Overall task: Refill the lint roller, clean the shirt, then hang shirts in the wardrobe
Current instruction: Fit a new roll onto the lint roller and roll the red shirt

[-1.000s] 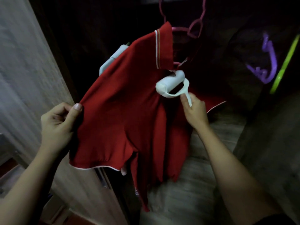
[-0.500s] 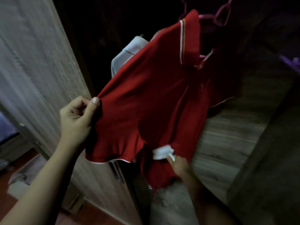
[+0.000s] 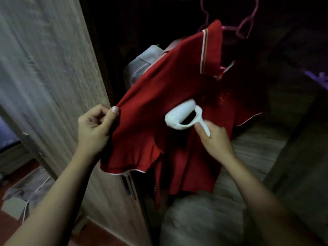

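Observation:
A red polo shirt (image 3: 156,107) with white trim hangs on a pink hanger (image 3: 246,27) inside the dark wardrobe. My left hand (image 3: 95,128) pinches the edge of its sleeve and holds the cloth stretched out to the left. My right hand (image 3: 214,141) grips the handle of a white lint roller (image 3: 181,115), whose roll lies against the shirt's front at mid-chest. A pale grey garment (image 3: 140,66) hangs just behind the red shirt.
The open wooden wardrobe door (image 3: 44,68) stands at the left, its metal handle (image 3: 128,185) below the sleeve. A purple hanger (image 3: 319,79) shows at the right edge. A wooden shelf (image 3: 257,148) runs under the shirt. Clutter lies on the floor at lower left.
The lint roller went from the collar down to the shirt's lower front, then came back up to mid-chest. My left hand has kept hold of the sleeve.

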